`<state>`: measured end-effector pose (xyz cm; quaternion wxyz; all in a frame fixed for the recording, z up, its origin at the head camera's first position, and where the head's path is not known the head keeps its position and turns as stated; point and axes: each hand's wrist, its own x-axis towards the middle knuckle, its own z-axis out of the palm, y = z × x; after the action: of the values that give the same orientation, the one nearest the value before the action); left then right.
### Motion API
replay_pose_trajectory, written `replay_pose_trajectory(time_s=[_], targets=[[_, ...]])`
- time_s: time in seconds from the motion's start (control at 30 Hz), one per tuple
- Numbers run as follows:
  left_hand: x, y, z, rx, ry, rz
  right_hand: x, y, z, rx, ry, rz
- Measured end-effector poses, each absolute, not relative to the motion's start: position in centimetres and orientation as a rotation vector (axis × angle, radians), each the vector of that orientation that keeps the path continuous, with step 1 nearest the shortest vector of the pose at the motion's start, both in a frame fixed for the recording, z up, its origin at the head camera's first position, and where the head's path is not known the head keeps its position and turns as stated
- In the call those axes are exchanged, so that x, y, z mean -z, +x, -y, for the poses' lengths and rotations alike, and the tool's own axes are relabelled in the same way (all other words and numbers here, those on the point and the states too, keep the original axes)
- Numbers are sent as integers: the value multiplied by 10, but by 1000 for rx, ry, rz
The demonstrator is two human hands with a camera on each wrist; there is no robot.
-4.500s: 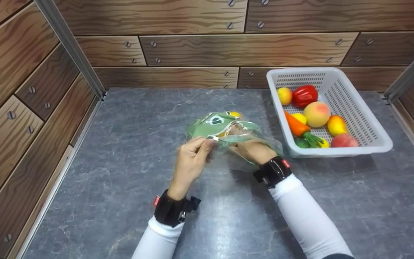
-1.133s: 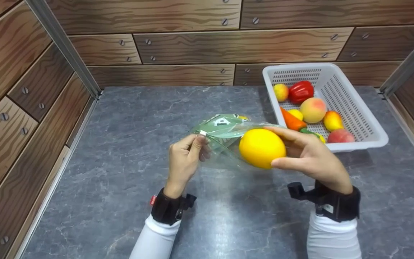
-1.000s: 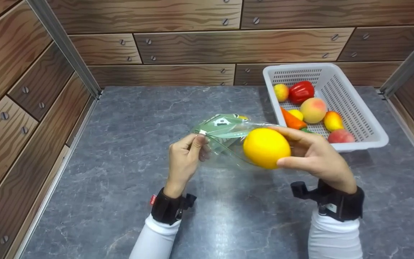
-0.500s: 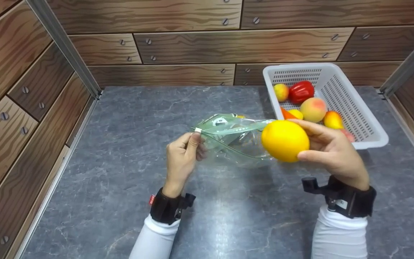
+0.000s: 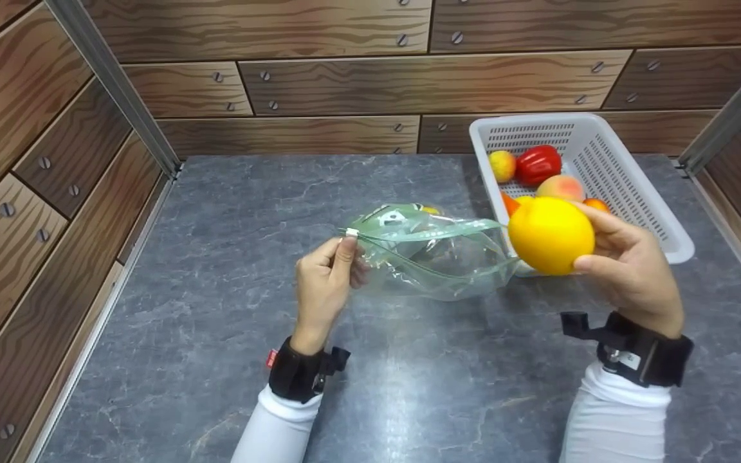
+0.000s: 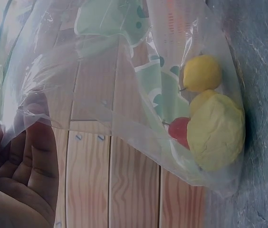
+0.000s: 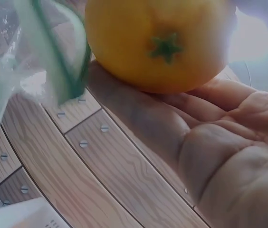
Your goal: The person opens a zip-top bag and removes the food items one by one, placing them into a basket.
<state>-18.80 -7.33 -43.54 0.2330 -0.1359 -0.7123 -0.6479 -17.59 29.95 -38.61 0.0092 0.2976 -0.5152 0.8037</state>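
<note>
Now the yellow fruit (image 5: 551, 235) has shifted right. About 1 s ago it hid much of the opening of the clear bag (image 5: 435, 273); at present it overlaps, in the head view, the near left corner of the white basket (image 5: 644, 183). Held up off the desk (image 5: 248, 225); exact height over the basket can't be told.

Right hand (image 5: 640, 270): fingers and thumb curled round the yellow fruit, green star mark (image 7: 166, 47) showing in the right wrist view. Bag's green edge lies just beside those fingers; can't tell whether they touch or drag it.

Left hand (image 5: 324, 273): fingers pinch the bag's left end at the white slider (image 5: 352, 232). Little change there, a slight drift left.

Bag: near the middle of the desk, left of the basket. Mouth gapes wider than 1 s ago, zip unfastened. Left wrist view shows pieces low inside: a yellow piece (image 6: 202, 72), a red piece (image 6: 178, 130), a large pale lump (image 6: 216, 131), part of 1 more behind.

Basket: by the desk's far edge, toward the right corner. Pepper (image 5: 539, 165), small fruit (image 5: 502, 166) and peach (image 5: 560, 187) visible; the rest partly masked by fruit and hand.

Meaning, as I judge it: this piece counts as outside the bag, not set down anywhere; the mouth is no longer blocked, and the bagged pieces look undisturbed.
</note>
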Motion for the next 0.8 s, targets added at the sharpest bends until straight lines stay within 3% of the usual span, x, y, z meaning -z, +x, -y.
replay_pose_trajectory(time_s=[0.4,0.8], targets=[[436,-188,74,1783,-387,1944,393,-189,-306,-2553,778,1394],[435,-187,72,1790,-360,1970,397,-202,-307,-2414,325,1470]])
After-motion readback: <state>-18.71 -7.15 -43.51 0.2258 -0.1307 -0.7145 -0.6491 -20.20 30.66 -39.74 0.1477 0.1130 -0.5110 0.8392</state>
